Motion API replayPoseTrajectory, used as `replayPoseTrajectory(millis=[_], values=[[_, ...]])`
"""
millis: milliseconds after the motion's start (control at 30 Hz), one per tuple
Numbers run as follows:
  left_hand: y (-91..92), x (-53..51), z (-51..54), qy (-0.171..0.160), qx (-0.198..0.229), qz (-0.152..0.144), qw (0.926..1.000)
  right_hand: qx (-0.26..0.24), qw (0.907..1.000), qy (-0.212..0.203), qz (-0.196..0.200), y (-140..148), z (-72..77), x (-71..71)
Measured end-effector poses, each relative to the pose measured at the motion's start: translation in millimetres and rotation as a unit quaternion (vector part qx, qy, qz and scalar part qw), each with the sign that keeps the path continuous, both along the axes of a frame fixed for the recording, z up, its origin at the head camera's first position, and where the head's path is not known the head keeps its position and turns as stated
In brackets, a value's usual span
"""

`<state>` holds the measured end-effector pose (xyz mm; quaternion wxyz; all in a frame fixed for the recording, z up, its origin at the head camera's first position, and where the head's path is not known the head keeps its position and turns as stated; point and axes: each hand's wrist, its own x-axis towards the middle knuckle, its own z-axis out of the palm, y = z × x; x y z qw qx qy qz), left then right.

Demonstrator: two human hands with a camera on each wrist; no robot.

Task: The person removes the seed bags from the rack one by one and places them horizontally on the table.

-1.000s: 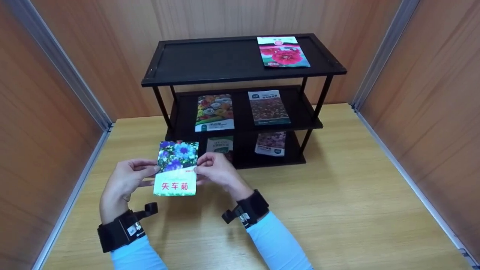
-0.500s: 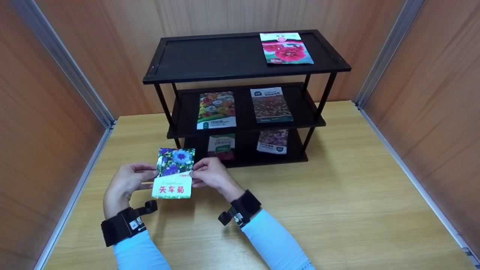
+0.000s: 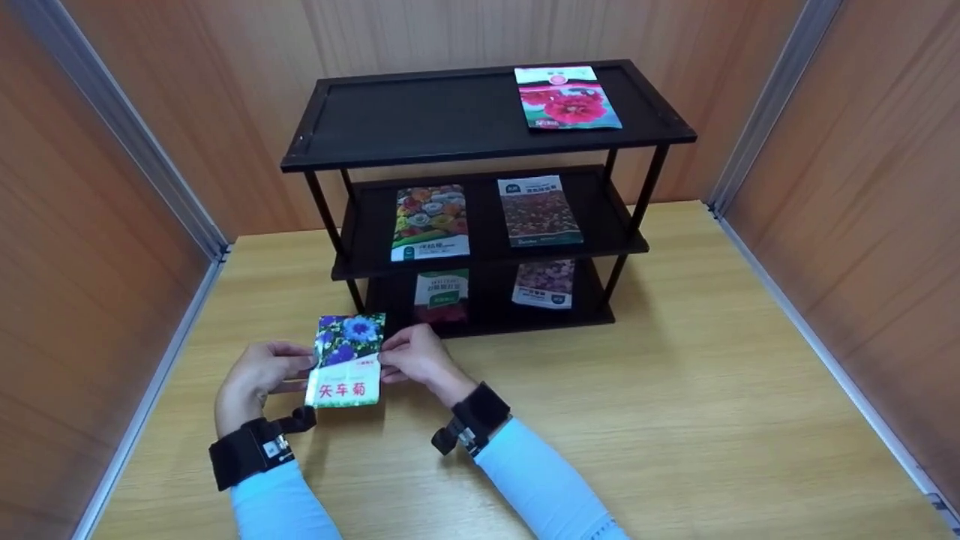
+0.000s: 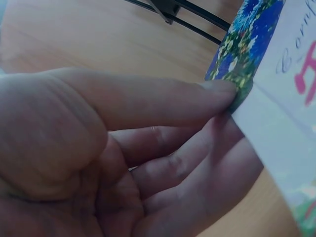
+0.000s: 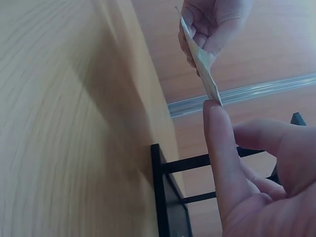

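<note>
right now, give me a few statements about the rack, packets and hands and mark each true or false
1. The left hand and right hand pinch the blue-flower packet. True.
2. The pink-flower packet lies on the top shelf. True.
3. The blue-flower packet lies on the top shelf. False: it is held in front of the black rack.
4. A multicoloured-flower packet lies on the middle shelf. True.
5. The black rack has four shelves. False: it has three.

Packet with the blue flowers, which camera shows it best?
The head view: the packet shows almost its whole front there, picture and lettering both. The left wrist view gives a close but cut-off part of that front; the right wrist view catches it nearly edge-on.
</note>
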<state>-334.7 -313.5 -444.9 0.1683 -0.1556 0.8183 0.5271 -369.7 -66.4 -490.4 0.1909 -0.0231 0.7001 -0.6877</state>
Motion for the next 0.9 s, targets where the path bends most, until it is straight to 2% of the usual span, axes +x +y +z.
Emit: replayPoseTrajectory(millis=[267,700,900], values=[[-1.2,-1.6,-10.8,-0.015,0.010,-0.008,0.9998,0.000,0.9997,-0.010,0.023,3,-8.1,-2.4],[2.2,-6.6,-26.6,-0.046,-0.013,-0.008,0.9988,0.027,0.9993,-0.012,0.024,2,-21.0,-3.1],[1.3,-4.2,-29.9,-0.057,-0.033,-0.001,0.9978,0.038,0.9986,-0.020,0.032,-2,-27.5,0.0]])
